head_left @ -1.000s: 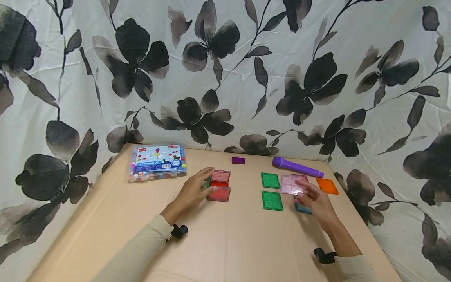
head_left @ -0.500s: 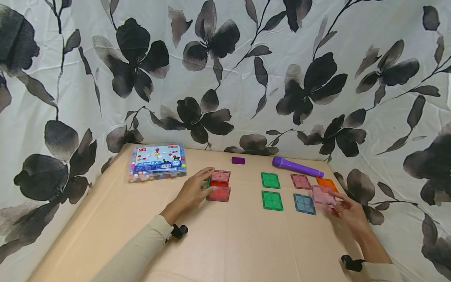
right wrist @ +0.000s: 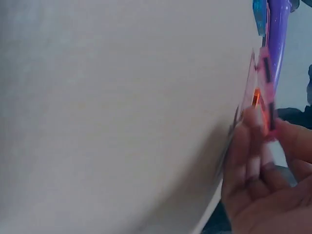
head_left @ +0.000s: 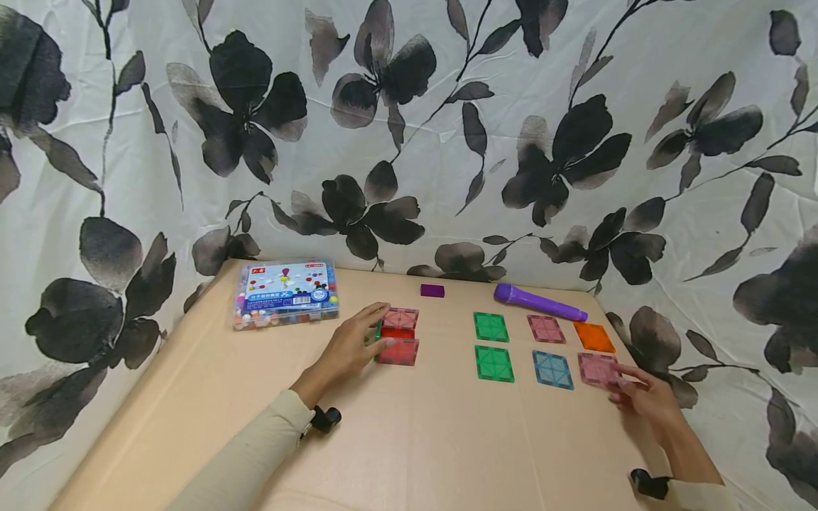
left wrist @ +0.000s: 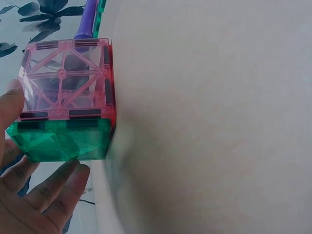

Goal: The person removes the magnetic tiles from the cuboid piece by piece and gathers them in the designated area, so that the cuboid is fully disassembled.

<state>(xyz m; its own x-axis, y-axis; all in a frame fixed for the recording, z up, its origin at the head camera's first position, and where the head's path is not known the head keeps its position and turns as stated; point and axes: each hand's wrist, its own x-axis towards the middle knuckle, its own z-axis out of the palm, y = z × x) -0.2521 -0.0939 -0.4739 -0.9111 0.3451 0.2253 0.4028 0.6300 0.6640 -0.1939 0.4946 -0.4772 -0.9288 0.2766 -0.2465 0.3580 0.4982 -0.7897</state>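
Head view: at right, the right hand [head_left: 650,397] pinches a translucent pink square plastic tile [head_left: 596,369]; further left, the left hand [head_left: 347,345] clamps its fingers on a translucent pink-red-green plastic box [head_left: 399,352].

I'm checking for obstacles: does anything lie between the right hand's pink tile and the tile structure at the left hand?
Yes: in the head view, the blue tile and nearer green tile lie flat on the table between that pink tile and the tile structure. They look low enough to pass over.
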